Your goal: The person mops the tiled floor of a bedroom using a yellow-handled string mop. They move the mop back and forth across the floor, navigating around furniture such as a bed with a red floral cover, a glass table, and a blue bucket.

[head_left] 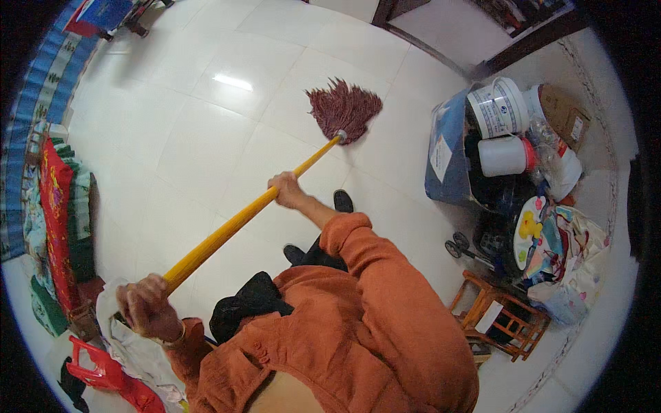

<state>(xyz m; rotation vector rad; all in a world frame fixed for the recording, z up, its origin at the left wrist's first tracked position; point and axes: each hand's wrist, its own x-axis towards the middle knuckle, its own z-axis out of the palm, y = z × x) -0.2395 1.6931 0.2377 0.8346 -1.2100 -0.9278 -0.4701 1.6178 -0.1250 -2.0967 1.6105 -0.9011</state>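
A mop with a long yellow handle (pixel 234 225) slants from lower left to upper right across the view. Its dark reddish-brown strand head (pixel 344 110) lies spread on the pale tiles, joined to the handle by a small metal collar. Wrapped round the upper end of the handle is my left hand (pixel 150 308), with a bracelet at the wrist. Farther down, around the middle of the handle, my right hand (pixel 288 191) grips it from the right side, its orange sleeve pushed up the forearm. Both hands are closed.
Glossy floor tiles (pixel 200 138) spread ahead. On the right stand a blue bin (pixel 447 148), a white bucket (pixel 497 109), bags and a wooden stool (pixel 506 320). At left are a red cloth (pixel 56 220) and a red plastic stool (pixel 113 375). A doorway (pixel 447 34) lies beyond.
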